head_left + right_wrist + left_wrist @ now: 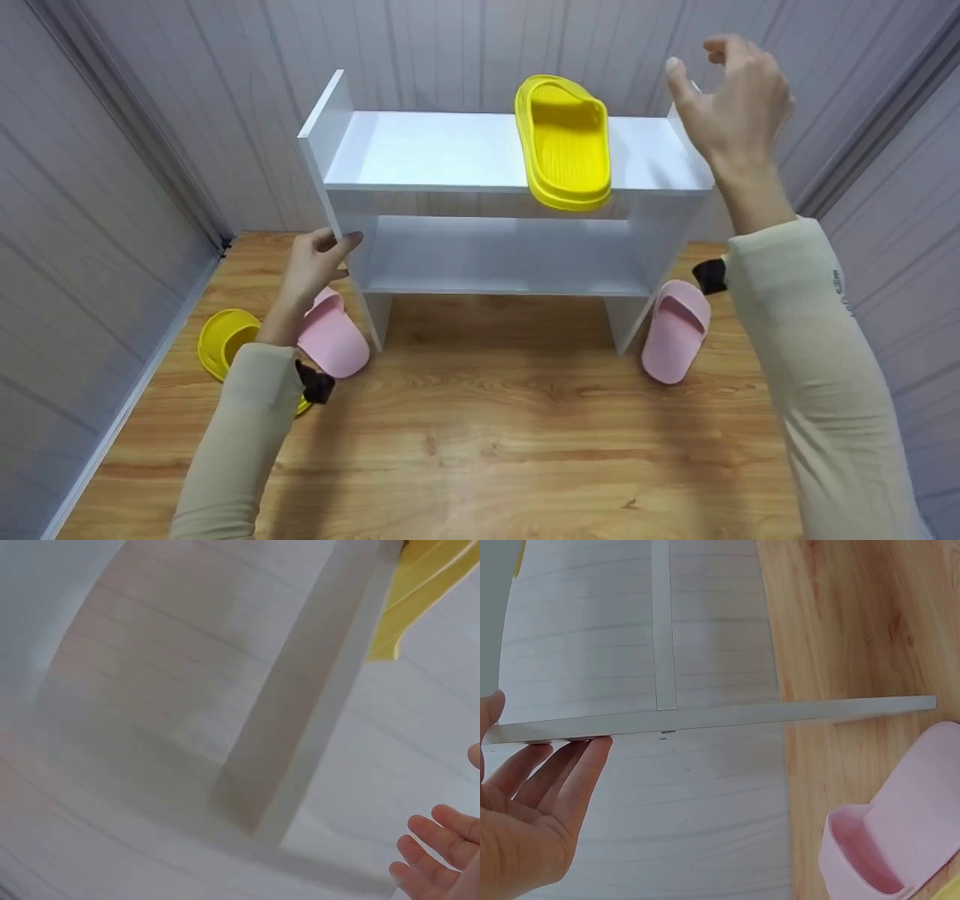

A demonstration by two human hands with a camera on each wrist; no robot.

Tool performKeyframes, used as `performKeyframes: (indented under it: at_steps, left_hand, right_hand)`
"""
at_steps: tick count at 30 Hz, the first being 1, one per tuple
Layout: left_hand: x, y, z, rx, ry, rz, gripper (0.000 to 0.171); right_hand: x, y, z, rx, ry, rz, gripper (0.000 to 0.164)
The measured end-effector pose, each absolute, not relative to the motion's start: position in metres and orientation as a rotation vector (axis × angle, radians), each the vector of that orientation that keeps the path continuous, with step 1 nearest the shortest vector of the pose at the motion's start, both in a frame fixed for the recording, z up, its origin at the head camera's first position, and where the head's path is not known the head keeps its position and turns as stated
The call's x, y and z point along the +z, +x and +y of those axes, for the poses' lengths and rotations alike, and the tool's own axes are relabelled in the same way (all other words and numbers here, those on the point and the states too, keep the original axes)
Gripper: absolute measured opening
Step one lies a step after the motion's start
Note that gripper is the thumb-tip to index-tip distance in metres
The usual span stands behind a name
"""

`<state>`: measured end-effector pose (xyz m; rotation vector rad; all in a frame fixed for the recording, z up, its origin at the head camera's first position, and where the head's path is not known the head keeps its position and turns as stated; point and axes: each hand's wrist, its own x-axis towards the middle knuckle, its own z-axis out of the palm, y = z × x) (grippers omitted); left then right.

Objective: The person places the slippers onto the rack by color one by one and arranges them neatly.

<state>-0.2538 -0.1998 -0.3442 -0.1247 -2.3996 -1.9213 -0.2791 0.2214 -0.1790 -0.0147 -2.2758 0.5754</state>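
A white two-tier shoe rack (502,255) stands against the back wall. My left hand (315,259) grips the edge of its left side panel, the thumb on one face and the fingers on the outer face, as the left wrist view shows too. A yellow slipper (568,150) lies on the top shelf, its heel jutting past the front edge. My right hand (739,105) is raised beside the top of the right side panel, fingers apart and loosely bent, holding nothing. In the right wrist view its fingertips (442,840) appear near the rack's panel.
On the wooden floor, a pink slipper (336,345) lies left of the rack and another pink slipper (676,330) lies right of it. A second yellow slipper (217,341) is partly hidden behind my left forearm. Panelled walls (90,187) enclose the back and sides.
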Motion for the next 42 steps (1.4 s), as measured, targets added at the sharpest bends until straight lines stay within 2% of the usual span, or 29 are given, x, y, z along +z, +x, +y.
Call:
performKeyframes:
  at_steps: [7,19,27,42]
  left_hand:
    - [-0.344,-0.252,-0.201,-1.916,-0.114,-2.404,0.048]
    - [-0.336,-0.245,-0.198,-1.918,-0.102,-2.412,0.047]
    - [-0.342,-0.25,-0.198,-1.924,-0.108,-2.411,0.046]
    - [-0.343,-0.251,-0.196,-1.883,-0.122,-2.438,0.05]
  right_hand:
    - [-0.193,-0.276,0.251,0.778,-0.091,-2.269,0.049]
    - [-0.258,-0.264,0.273,1.255,0.12,-2.059,0.047]
    - [-0.31,-0.254,0.282,1.282,0.113,-2.16,0.049]
    - [-0.373,-0.252,0.283,1.309,0.144,-2.29,0.048]
